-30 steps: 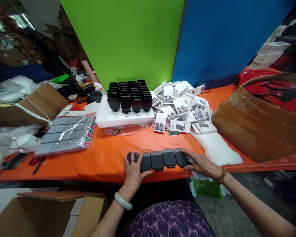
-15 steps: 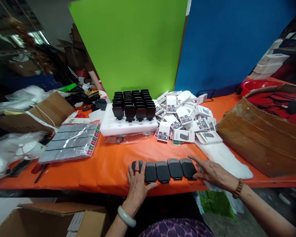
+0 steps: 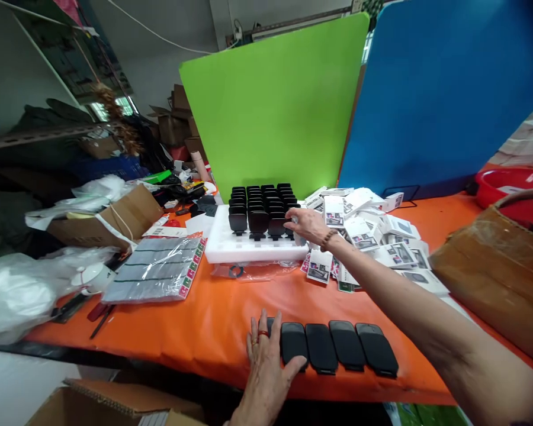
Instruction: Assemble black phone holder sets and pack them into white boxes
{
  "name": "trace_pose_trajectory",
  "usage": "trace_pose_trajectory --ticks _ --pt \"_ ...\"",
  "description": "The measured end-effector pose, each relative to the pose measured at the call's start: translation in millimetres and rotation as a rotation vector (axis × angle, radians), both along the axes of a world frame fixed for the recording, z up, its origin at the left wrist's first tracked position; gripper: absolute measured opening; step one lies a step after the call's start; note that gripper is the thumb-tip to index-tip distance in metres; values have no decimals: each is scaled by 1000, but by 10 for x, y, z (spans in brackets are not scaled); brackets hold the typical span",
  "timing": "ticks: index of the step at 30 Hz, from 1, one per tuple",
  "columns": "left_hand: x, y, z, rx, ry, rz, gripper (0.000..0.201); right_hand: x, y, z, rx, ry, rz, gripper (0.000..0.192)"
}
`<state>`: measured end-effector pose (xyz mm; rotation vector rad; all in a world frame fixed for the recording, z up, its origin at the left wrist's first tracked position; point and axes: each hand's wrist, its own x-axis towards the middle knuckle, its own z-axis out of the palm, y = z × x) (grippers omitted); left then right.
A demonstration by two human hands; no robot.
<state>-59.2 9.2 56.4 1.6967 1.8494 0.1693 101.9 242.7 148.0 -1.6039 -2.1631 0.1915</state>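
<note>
Several black rounded-square pads (image 3: pixel 322 348) lie in a row near the front edge of the orange table. My left hand (image 3: pixel 266 355) rests over the leftmost pad, fingers spread, partly hiding it. Farther back, a white foam tray (image 3: pixel 226 253) carries rows of similar black pads (image 3: pixel 258 222) standing upright. My right hand (image 3: pixel 308 225) reaches to the tray's front right corner. Its thumb and fingers are closed around a pad standing there, and the hand covers most of that pad.
Small white printed boxes (image 3: pixel 364 232) lie heaped right of the tray. A bagged stack of grey sheets (image 3: pixel 155 269) is at left. A brown carton (image 3: pixel 493 266) stands at right, an open carton (image 3: pixel 115 393) below the table edge. Green (image 3: pixel 270 112) and blue (image 3: pixel 435 89) boards rise behind.
My right hand has left the right end of the row and moved forward to the foam tray. My left hand stays over the leftmost pad. The view has tilted up.
</note>
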Motion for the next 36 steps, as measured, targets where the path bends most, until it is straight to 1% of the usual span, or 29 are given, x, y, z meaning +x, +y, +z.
trace_pose_trajectory --ticks 4,8,12,14,16,18,19,21,23,24,25,26,28,29,30,32,34,35,36 --pt "-74 -32 38 -52 -15 18 79 -448 220 23 19 -5 48 25" --pt "-123 -24 66 -63 -68 44 79 -707 411 43 0 8 62 19" --pt "-176 -28 38 -21 -187 75 78 -734 555 145 -49 66 85 11" --pt "-214 -34 3 27 -256 105 77 -668 570 254 -49 109 96 12" --pt "-263 -28 -25 64 -320 148 78 -556 525 395 -46 194 111 19" --pt "-321 2 -26 100 -425 212 76 -414 401 539 -105 356 153 25" --pt "-351 27 -11 126 -515 264 74 -340 307 598 -170 458 186 27" --pt "-404 92 47 184 -793 421 69 -202 65 661 -353 627 268 29" --pt "-427 159 136 165 -1155 581 67 -101 -221 620 -526 710 351 30" --pt "-421 182 185 91 -1332 620 66 -66 -366 557 -601 732 383 30" --pt "-400 195 232 -20 -1484 621 64 -40 -507 469 -670 745 402 31" --pt "-365 195 274 -161 -1602 594 62 -19 -638 362 -738 753 406 31" --pt "-261 158 333 -422 -1737 511 58 21 -860 123 -857 770 390 33" --pt "-199 125 346 -510 -1764 483 57 47 -949 10 -887 779 376 34" --pt "-134 87 350 -557 -1771 475 55 81 -1026 -87 -886 793 351 35" --pt "-14 17 337 -568 -1753 516 50 164 -1165 -209 -802 850 235 39" --pt "82 -26 315 -552 -1720 605 48 239 -1334 -238 -662 979 70 42" --pt "121 -37 308 -550 -1709 645 47 255 -1449 -231 -598 1061 9 43" --pt "157 -44 304 -546 -1704 680 47 248 -1590 -224 -541 1133 -20 42"
